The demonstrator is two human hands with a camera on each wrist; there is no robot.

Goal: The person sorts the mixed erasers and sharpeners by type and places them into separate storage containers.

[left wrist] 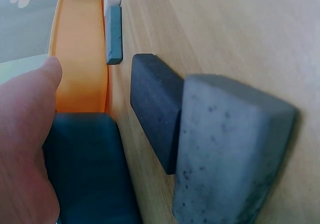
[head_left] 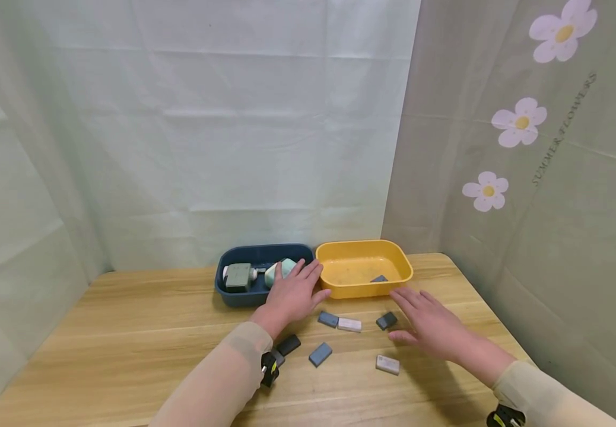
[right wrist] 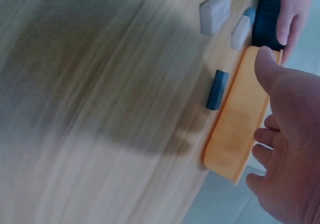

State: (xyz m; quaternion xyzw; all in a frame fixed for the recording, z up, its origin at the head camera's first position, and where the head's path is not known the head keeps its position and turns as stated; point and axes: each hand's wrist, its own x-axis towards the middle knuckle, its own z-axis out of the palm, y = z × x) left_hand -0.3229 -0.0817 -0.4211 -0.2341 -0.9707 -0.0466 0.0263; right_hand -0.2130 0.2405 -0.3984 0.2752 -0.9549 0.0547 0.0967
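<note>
My left hand (head_left: 293,295) is held over the right end of a navy blue bin (head_left: 231,299), fingers spread and straight, nothing gripped. Inside that bin lie a grey-green boxy object (head_left: 239,277) with white ends and a pale green rounded object (head_left: 270,276), partly hidden by the hand. Beside the front right corner of a yellow bin (head_left: 358,291) is my right hand (head_left: 431,323), its fingers extended and holding nothing. A dark block (head_left: 386,321) lies just left of this hand. One blue-grey block (head_left: 379,279) rests inside the yellow bin.
Several small rectangular blocks lie on the wooden table (head_left: 142,332): a blue-grey one (head_left: 328,319) touching a white one (head_left: 349,324), another blue-grey one (head_left: 320,354), a pale one (head_left: 387,365), a black one (head_left: 289,344), and a grey one (left wrist: 225,149). Curtains (head_left: 244,148) hang behind.
</note>
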